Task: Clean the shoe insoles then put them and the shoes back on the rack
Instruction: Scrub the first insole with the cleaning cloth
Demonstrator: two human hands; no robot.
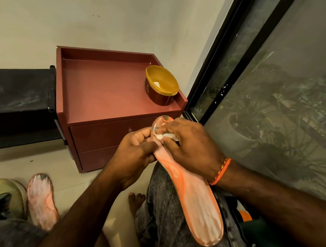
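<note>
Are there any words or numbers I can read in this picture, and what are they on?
No text here can be read.
Tub on the cabinet: gold marks on its dark red side, too blurred to read.
Insole held in the hands: only orange lines, no letters.
Insole on the floor: no letters visible.

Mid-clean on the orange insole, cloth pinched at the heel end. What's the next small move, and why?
Probably draw the white cloth in the right hand down the insole toward its toe, while the left hand steadies it: the cloth sits only at the far end.
</note>
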